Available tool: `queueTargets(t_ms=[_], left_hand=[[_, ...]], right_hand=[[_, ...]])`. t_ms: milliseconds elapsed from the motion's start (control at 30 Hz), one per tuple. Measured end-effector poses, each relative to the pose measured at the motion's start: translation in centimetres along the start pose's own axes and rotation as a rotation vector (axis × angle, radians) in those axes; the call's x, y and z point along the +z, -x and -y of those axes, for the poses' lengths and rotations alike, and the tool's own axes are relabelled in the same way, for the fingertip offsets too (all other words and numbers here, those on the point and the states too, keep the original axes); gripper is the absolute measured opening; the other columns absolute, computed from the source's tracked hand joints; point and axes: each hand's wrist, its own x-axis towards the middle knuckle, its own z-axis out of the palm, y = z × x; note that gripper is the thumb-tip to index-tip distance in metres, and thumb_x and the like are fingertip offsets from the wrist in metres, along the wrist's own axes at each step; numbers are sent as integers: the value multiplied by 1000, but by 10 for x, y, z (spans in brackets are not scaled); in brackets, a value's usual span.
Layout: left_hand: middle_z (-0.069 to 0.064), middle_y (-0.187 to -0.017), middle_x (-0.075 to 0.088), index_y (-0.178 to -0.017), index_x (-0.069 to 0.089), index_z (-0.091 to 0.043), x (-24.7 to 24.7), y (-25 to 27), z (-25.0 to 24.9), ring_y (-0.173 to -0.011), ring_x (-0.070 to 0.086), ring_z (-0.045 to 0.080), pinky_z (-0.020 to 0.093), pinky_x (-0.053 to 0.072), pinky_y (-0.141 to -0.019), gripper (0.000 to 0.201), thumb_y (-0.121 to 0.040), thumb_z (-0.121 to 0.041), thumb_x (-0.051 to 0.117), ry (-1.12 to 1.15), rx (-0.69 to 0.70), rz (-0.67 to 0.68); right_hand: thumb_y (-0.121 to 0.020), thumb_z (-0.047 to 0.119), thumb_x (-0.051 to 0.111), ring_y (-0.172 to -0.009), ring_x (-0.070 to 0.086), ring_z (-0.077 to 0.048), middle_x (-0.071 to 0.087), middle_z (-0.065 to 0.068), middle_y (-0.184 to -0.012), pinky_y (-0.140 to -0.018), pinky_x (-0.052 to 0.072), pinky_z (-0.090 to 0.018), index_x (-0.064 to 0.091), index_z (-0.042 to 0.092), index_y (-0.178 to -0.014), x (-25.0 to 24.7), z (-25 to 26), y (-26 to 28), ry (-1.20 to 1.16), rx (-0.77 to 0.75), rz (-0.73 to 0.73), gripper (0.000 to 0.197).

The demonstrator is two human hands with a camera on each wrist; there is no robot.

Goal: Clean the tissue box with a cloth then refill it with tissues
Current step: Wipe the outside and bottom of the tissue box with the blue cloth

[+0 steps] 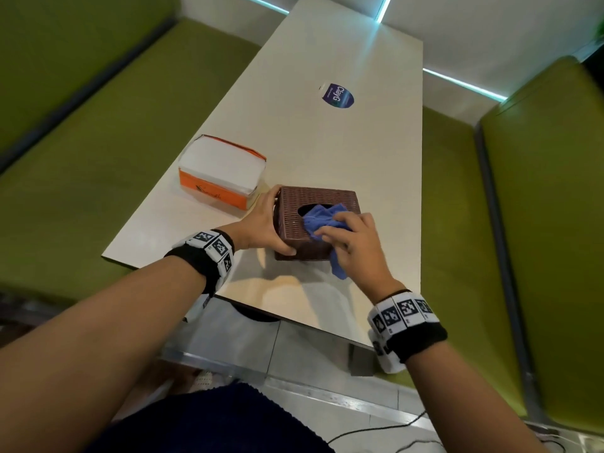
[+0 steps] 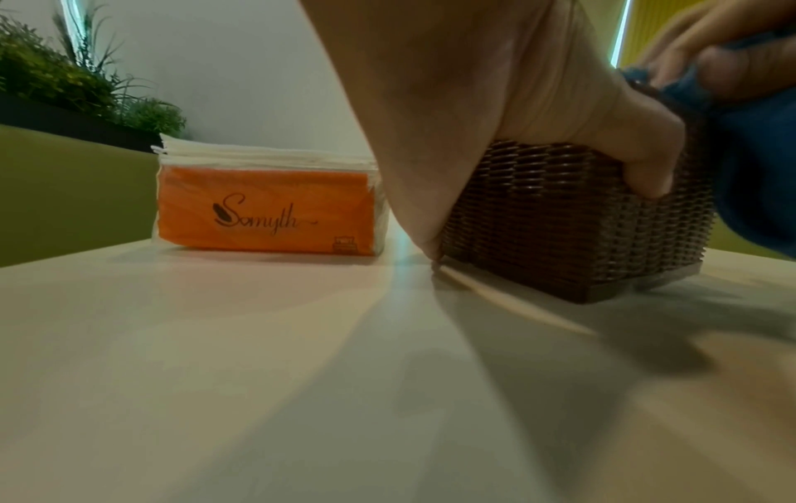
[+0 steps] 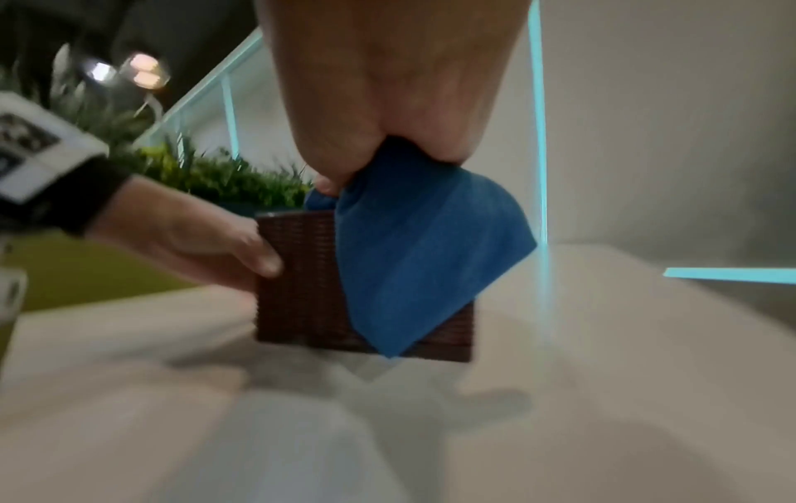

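Note:
A brown woven tissue box point(image 1: 313, 201) point(image 2: 560, 217) point(image 3: 297, 272) stands near the front of the cream table point(image 1: 327, 132), its oval top opening partly covered. My left hand point(image 1: 264, 223) point(image 2: 495, 102) point(image 3: 206, 241) grips its left side, thumb on the near face and fingers round the far corner. My right hand point(image 1: 349, 240) point(image 3: 387, 85) holds a bunched blue cloth point(image 1: 323, 220) point(image 2: 758, 163) point(image 3: 426, 258) against the box top; a tail of it hangs down the near right corner. An orange pack of white tissues point(image 1: 222, 171) point(image 2: 267, 200) lies to the left.
A round blue sticker point(image 1: 337, 95) sits farther along the table. Green upholstered benches point(image 1: 98, 142) flank both sides. Plants point(image 2: 64, 78) line the wall behind the left bench. The table's near edge point(image 1: 294, 318) lies just below my wrists.

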Motion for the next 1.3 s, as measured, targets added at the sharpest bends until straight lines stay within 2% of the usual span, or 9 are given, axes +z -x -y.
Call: queueTargets(t_ms=[133, 267, 400, 567, 733, 900, 1100, 1200, 1300], left_hand=[[7, -139, 32, -146, 13, -20, 3, 0, 2, -134, 32, 21, 39, 28, -116, 137, -34, -48, 87, -21, 27, -30], [7, -141, 31, -147, 11, -19, 1, 0, 2, -134, 31, 19, 31, 26, -113, 139, -34, -47, 87, -17, 24, -25], [6, -140, 30, -146, 11, -19, 3, 0, 1, -135, 30, 20, 41, 26, -117, 139, -34, -47, 88, -30, 15, -34], [8, -140, 31, -146, 13, -16, 2, 1, -1, -134, 32, 22, 42, 27, -117, 139, -33, -48, 87, -33, 27, -36], [6, -143, 28, -145, 14, -17, 9, 6, 1, -136, 31, 24, 49, 29, -115, 138, -34, -50, 88, -13, 30, -92], [12, -140, 28, -144, 15, -9, 16, 6, 4, -135, 32, 27, 48, 29, -115, 139, -31, -54, 83, -25, 49, -165], [12, -139, 28, -144, 15, -9, 17, 10, -1, -134, 29, 25, 40, 26, -116, 137, -33, -56, 79, -29, 72, -178], [11, -139, 28, -144, 17, -6, 17, 12, -1, -134, 29, 26, 39, 25, -116, 137, -35, -61, 79, -52, 114, -182], [12, -139, 27, -143, 17, -4, 17, 13, -3, -134, 29, 27, 42, 24, -117, 137, -33, -60, 77, -47, 114, -189]], right_hand=[[-91, 16, 61, -92, 44, -28, 62, -5, -110, -81, 45, -33, 74, 19, -102, 9, 14, 0, 9, 151, -25, 19], [-90, 11, 60, -92, 45, -28, 62, -5, -112, -84, 45, -31, 74, 18, -105, 6, 8, -1, 23, 65, 10, 22], [-91, 15, 56, -92, 35, -19, 63, -7, -109, -87, 34, -11, 76, 14, -102, 3, 9, 1, -33, 173, -100, 23], [-86, 5, 60, -91, 46, -30, 63, -9, -109, -84, 42, -27, 75, 15, -102, 6, 16, -2, 19, 68, 27, 24], [-88, 7, 64, -95, 56, -38, 58, -1, -98, -85, 49, -39, 75, 28, -94, -29, -26, 10, -140, 469, -226, 25], [-88, 4, 62, -100, 45, -27, 58, -10, -115, -90, 27, -12, 74, 20, -105, 12, 34, 23, -73, 294, -97, 27], [-88, -3, 59, -98, 37, -18, 59, -12, -118, -92, 45, -22, 74, 15, -105, 4, 14, 23, -28, 417, -201, 29], [-90, 14, 55, -94, 39, -25, 63, -12, -111, -81, 43, -28, 75, 14, -100, 22, 47, 16, 0, 269, -166, 23], [-90, 7, 49, -99, 39, -24, 58, -11, -118, -89, 46, -26, 73, 16, -108, 21, 35, 21, -92, 216, -100, 31]])
